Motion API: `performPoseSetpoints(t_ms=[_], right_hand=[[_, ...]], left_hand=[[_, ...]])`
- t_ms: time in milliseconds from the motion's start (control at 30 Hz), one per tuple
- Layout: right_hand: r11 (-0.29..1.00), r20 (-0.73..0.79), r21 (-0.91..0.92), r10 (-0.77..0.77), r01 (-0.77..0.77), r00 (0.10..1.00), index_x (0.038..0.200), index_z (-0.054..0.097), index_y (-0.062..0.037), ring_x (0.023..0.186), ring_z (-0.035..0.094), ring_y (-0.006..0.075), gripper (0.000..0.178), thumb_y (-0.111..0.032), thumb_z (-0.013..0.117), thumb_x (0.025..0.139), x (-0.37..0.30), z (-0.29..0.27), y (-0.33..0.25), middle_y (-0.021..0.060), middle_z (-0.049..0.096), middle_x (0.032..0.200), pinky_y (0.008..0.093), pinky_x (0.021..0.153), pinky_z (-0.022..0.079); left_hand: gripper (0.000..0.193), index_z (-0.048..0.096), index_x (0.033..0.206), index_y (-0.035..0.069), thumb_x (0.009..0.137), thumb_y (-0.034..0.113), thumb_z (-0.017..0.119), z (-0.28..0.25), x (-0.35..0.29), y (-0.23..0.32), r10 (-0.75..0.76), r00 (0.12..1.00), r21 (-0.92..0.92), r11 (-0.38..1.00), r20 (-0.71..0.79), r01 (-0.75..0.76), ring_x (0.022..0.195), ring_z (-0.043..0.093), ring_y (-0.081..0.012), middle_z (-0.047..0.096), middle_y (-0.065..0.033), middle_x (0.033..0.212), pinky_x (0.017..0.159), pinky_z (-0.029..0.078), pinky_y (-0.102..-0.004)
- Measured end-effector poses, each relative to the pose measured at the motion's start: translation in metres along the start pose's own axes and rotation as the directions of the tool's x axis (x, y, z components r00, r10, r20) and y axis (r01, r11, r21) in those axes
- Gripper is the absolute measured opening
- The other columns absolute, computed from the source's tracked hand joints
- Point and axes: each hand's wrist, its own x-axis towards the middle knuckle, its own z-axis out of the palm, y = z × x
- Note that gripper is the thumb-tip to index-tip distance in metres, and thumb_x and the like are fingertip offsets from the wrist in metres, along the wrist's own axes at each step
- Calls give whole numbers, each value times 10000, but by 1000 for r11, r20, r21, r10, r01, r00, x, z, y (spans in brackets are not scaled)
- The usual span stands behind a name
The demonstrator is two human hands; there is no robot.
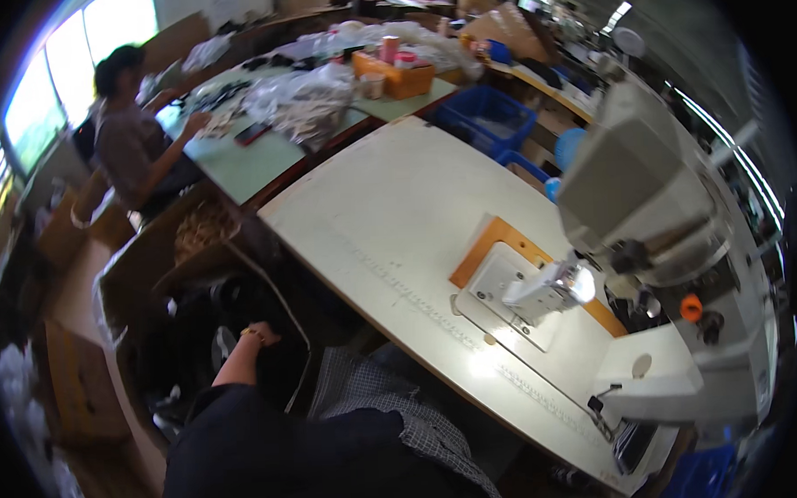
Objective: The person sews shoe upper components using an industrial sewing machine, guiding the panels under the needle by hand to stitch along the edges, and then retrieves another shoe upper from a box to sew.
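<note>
Cardboard box (144, 258), open at the top, holds a heap of dark items (182, 349), and the left hand (263, 334), a bracelet (248, 331) at its wrist, reaches down into it at the heap; whether it grasps something or rests loose, I cannot tell. Just right of the box is a grey checked cloth (359, 386). Also to the right of the box stands a pale counter (353, 198), bearing a sewing machine (629, 179) with its lamp (581, 284) lit. Beyond the box, a co-worker (136, 140) sits at a green counter (238, 171) bearing pale pieces and clear plastic bags (310, 94). A blue crate (491, 140) stands beyond the box, farther right.
</note>
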Motion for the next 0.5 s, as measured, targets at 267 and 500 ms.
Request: performPoseSetpoints(t_ms=[267, 500], right_hand=[[939, 221, -340, 35, 43, 975, 1184, 556, -28, 978, 597, 222, 296, -77, 488, 900, 45, 26, -3, 132, 631, 1070, 308, 896, 431], [896, 423, -416, 40, 155, 905, 1184, 562, -29, 975, 607, 218, 279, -103, 454, 938, 93, 98, -36, 122, 655, 1038, 306, 864, 450]], left_hand=[[574, 485, 1267, 175, 746, 305, 690, -6, -89, 6, -311, 926, -156, 947, -215, 281, 1179, 465, -331, 486, -149, 1252, 872, 431, -518], [569, 497, 1178, 79, 719, 328, 722, -27, -126, -25, -506, 587, -517, 840, -632, 166, 1086, 502, -324, 542, -147, 1090, 854, 448, -440]])
